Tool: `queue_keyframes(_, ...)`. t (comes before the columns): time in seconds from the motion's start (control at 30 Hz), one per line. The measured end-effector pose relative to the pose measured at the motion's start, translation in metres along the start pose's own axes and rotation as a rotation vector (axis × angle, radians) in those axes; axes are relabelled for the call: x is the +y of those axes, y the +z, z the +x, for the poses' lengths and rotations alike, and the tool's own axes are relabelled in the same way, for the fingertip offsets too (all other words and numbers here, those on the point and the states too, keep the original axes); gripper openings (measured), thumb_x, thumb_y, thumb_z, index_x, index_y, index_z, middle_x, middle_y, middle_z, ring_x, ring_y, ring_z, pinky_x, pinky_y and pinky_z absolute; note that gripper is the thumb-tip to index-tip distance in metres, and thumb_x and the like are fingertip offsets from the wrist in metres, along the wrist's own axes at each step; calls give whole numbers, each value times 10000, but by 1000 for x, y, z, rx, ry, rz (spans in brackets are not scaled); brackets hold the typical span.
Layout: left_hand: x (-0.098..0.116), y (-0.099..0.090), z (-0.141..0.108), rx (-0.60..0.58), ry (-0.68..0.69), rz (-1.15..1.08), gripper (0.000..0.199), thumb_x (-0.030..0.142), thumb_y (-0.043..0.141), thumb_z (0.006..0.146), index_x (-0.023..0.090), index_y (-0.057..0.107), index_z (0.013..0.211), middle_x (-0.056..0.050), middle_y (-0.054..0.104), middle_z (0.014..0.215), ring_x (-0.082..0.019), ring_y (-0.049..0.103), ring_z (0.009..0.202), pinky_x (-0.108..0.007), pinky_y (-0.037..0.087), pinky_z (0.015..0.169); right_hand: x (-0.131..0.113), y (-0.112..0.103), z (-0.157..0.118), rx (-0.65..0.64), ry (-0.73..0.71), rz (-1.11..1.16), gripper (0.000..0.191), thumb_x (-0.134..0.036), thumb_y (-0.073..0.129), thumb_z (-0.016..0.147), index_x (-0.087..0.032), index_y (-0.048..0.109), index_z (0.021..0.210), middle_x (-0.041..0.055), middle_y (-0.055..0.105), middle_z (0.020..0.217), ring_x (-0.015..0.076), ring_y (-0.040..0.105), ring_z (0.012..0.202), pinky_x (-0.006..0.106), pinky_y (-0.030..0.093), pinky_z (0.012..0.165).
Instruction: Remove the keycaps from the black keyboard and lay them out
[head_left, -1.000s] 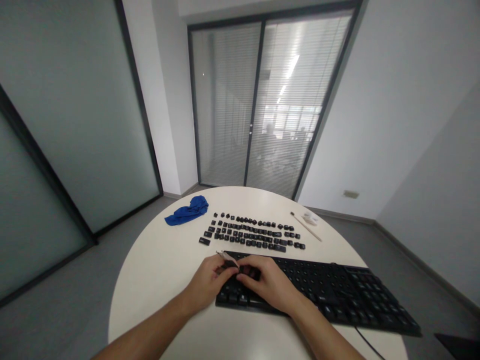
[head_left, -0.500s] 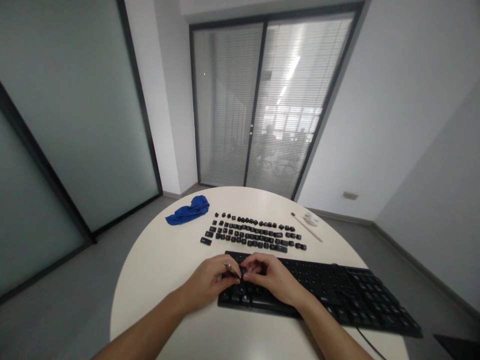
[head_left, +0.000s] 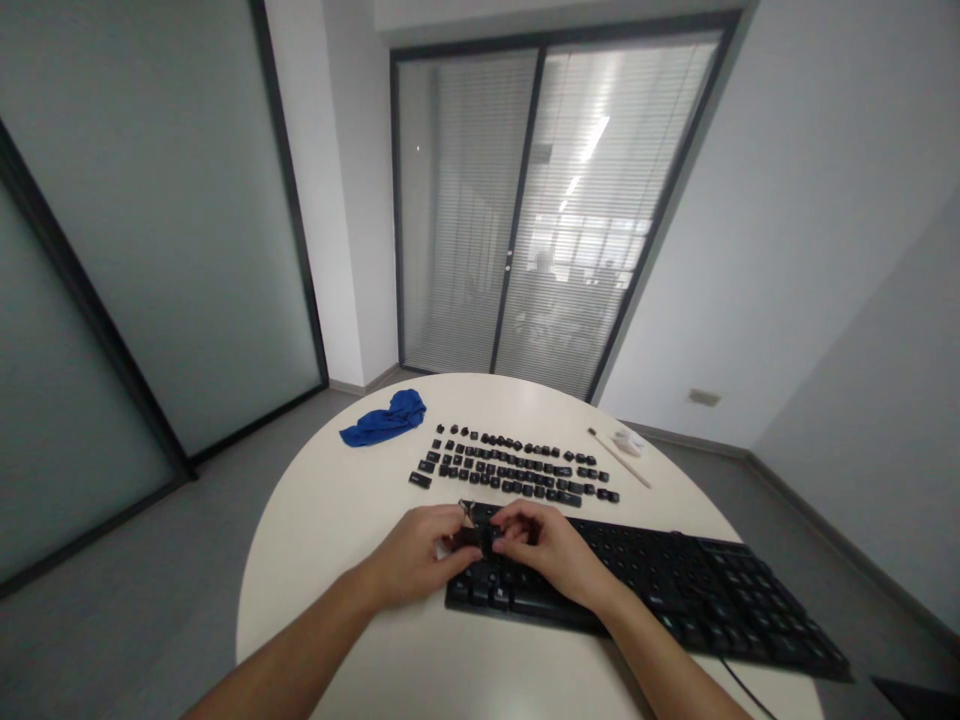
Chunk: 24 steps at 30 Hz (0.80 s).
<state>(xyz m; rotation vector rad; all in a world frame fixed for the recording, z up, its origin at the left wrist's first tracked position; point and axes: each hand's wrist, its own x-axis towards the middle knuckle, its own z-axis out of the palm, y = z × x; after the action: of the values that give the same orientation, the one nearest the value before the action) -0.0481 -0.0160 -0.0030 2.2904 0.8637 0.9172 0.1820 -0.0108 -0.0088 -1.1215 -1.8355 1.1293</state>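
Observation:
A black keyboard (head_left: 630,560) lies at a slant across the front of the table, many of its keys gone from the upper rows. Over its left end, my left hand (head_left: 424,555) is closed on a small metal tool (head_left: 467,512); its shiny end sticks up past the fingers, and its exact kind is unclear. Close beside it, my right hand (head_left: 546,550) pinches what looks like a black keycap (head_left: 495,534) between thumb and fingertips, mostly hidden by the fingers. Behind the keyboard, loose black keycaps (head_left: 487,468) lie in several rows.
A crumpled blue cloth (head_left: 386,420) lies at the table's back left. At the back right are a thin brush (head_left: 621,458) with a pale handle and a small whitish item (head_left: 628,442). The keyboard's cable (head_left: 746,688) runs toward the front edge of the round table (head_left: 300,540).
The metal tool in my left hand has tilted from lying low to pointing upward, and the left fingers have opened slightly around it. My right fingertips have shifted slightly. The view has moved a little.

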Motion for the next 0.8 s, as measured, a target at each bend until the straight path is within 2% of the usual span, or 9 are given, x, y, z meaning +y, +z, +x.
queue_keyframes(0.13, -7, -2, 0, 116, -61, 82, 256, 298, 594, 900, 161, 596, 683, -7, 602, 674, -145, 551, 634, -251, 407, 623, -9, 2, 8, 27, -38, -120, 295, -358, 731, 792, -184, 668, 1023, 13, 676, 851, 131, 587, 687, 253, 461, 635)
queue_keyframes(0.23, -12, -5, 2, 256, -115, 141, 314, 319, 583, 900, 169, 539, 628, 6, 561, 616, -139, 520, 596, -250, 382, 600, -21, 3, 16, 34, -59, -273, 237, -302, 694, 824, -187, 679, 1029, 6, 685, 810, 137, 595, 673, 257, 457, 644)
queue_keyframes(0.33, -14, -8, 3, 366, -145, 131, 311, 307, 582, 888, 173, 525, 613, 13, 532, 589, -134, 492, 566, -244, 367, 565, -30, 5, 27, 15, -111, -389, 236, -257, 652, 846, -197, 688, 1072, 14, 707, 844, 145, 618, 685, 266, 468, 671)
queue_keyframes(0.57, -13, -12, 4, 503, -166, 80, 271, 284, 580, 873, 167, 531, 633, 23, 504, 578, -128, 484, 553, -232, 375, 544, -34, 17, 52, -37, -291, -690, 241, -179, 641, 829, -191, 717, 1057, 60, 689, 994, 174, 644, 863, 268, 471, 793)
queue_keyframes(0.67, -14, -14, 5, 571, -200, 67, 269, 293, 575, 872, 166, 534, 638, 27, 488, 570, -124, 465, 544, -227, 364, 529, -34, 22, 59, -58, -288, -798, 256, -190, 621, 841, -183, 710, 1081, 76, 695, 1012, 203, 643, 961, 284, 462, 854)
queue_keyframes(0.8, -16, -15, 5, 641, -225, 49, 258, 324, 563, 878, 155, 564, 682, 30, 484, 576, -120, 450, 536, -222, 357, 519, -34, 30, 66, -63, -229, -895, 261, -199, 587, 846, -217, 702, 1079, 53, 713, 1064, 197, 646, 1013, 265, 456, 883)
